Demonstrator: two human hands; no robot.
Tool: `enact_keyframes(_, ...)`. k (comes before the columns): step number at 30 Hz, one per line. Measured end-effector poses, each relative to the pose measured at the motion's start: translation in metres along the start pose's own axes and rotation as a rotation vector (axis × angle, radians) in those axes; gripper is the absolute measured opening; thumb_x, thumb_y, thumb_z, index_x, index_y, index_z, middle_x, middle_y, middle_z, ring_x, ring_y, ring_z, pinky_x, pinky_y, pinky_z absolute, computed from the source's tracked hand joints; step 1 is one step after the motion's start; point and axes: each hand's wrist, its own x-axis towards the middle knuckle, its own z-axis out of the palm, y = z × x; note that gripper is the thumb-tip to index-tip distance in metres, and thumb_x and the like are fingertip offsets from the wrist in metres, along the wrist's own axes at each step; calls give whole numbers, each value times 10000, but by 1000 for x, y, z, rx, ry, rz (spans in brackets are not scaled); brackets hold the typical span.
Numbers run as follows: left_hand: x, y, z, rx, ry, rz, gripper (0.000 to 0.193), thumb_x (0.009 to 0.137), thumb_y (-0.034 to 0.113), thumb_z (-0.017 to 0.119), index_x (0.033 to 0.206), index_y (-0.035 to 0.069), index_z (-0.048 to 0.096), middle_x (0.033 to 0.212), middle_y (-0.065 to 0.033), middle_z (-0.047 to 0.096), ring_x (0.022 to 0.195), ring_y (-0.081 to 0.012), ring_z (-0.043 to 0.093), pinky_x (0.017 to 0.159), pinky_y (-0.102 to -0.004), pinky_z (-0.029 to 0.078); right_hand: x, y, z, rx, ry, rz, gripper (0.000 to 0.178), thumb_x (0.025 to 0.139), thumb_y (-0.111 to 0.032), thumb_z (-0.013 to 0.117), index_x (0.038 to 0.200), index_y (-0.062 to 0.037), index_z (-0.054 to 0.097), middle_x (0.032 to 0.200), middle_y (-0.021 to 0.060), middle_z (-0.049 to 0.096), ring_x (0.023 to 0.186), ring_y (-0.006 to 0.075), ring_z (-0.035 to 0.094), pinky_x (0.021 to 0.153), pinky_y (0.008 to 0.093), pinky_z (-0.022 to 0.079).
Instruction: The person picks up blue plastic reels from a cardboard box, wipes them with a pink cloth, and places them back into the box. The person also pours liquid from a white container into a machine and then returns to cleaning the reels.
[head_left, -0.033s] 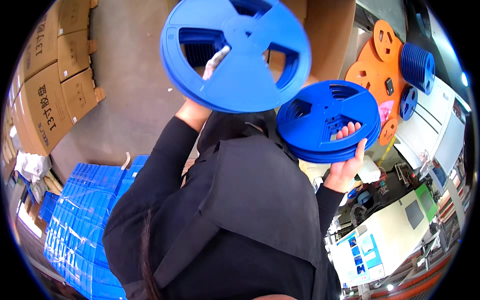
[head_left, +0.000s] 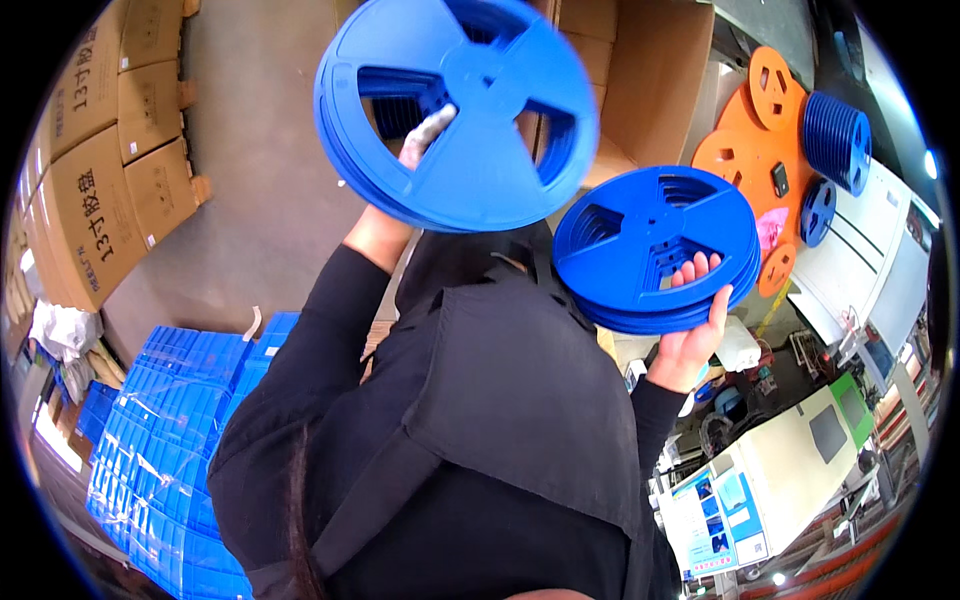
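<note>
A left stack of blue reels (head_left: 480, 150) is held at the upper middle, clamped in the left hand (head_left: 427, 138), whose fingers are hooked through a window of the reels. Just beside it, lower and to the right, a right stack of blue reels (head_left: 645, 220) is gripped at its edge by the right hand (head_left: 698, 335), with fingertips curled into a window.

Past the 2 stacks, an open cardboard box (head_left: 660, 80) is partly covered by the left stack; its contents cannot be told. At far left, brown cartons (head_left: 85, 215) are piled up. At lower left, blue goods (head_left: 170, 430) are bundled in clear film.

At upper right, orange discs (head_left: 768, 85), a small dark object (head_left: 779, 180) and a pink item (head_left: 771, 226) are seen on an orange surface (head_left: 740, 108), with a row of blue reels (head_left: 838, 140) beside it. At lower right, a cream machine (head_left: 790, 470) is placed.

Grey floor (head_left: 260, 150) is stretched between the cartons and the left forearm (head_left: 330, 310). The lower middle is filled by dark clothing (head_left: 530, 390).
</note>
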Motion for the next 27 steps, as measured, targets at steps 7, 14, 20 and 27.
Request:
enact_keyframes(7, 52, 50, -148, 402, 585, 137, 613, 901, 450, 575, 1364, 63, 468, 1275, -140, 582, 1111, -296, 599, 1006, -454, 456, 6, 10, 5, 26, 6, 69, 441, 994, -343, 464, 1345, -77, 431, 1208, 171, 599, 1014, 290, 623, 879, 422, 515)
enact_keyframes(14, 154, 108, -180, 494, 546, 102, 594, 896, 451, 582, 1344, 72, 489, 1259, -136, 593, 1105, -295, 600, 992, -460, 462, 16, 17, 9, -20, 96, 145, 456, 997, -347, 450, 1366, -81, 417, 1159, 147, 618, 911, 250, 638, 806, 383, 521)
enact_keyframes(20, 208, 125, -181, 526, 501, 15, 578, 893, 452, 588, 1328, 80, 506, 1245, -132, 603, 1100, -294, 601, 980, -465, 466, 18, 18, 13, -43, 181, 181, 467, 1000, -358, 439, 1379, -90, 397, 1138, 144, 620, 898, 247, 647, 800, 387, 523)
enact_keyframes(27, 233, 117, -183, 550, 500, -78, 560, 888, 453, 595, 1308, 88, 527, 1229, -127, 615, 1094, -292, 601, 965, -470, 472, 19, 19, 16, -15, 207, 177, 474, 998, -350, 445, 1381, -78, 384, 1128, 150, 624, 896, 251, 654, 811, 392, 524)
